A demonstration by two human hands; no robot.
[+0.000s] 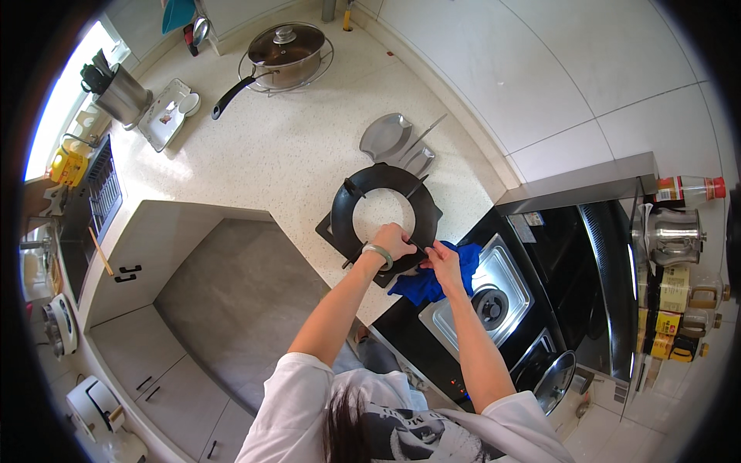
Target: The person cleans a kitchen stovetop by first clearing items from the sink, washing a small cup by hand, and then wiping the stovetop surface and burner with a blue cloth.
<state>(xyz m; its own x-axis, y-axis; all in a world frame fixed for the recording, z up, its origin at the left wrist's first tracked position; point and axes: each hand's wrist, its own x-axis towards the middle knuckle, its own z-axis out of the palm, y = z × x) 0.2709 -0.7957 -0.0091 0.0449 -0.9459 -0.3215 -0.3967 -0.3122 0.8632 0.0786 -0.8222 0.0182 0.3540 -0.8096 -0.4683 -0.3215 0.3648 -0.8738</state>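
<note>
A round black pan support (344, 219) with prongs lies on the speckled countertop, over a dark square plate (325, 230). My left hand (392, 242), with a pale green bangle at the wrist, pinches a thin prong at the ring's near right side. At the outer end of that same prong are the fingertips of my right hand (444, 266). Beneath my right hand a crumpled blue cloth (417, 287) spreads from the counter onto the hob. The steel burner tray (514, 289) beside it has no support over its round burner (490, 308).
A grey spoon rest (386, 139) lies behind the ring. Farther back stands a lidded pan (289, 58), its handle (233, 97) pointing left. A range hood (602, 260) overhangs the hob (405, 330) at right. A glass lid (556, 382) stands near my right elbow.
</note>
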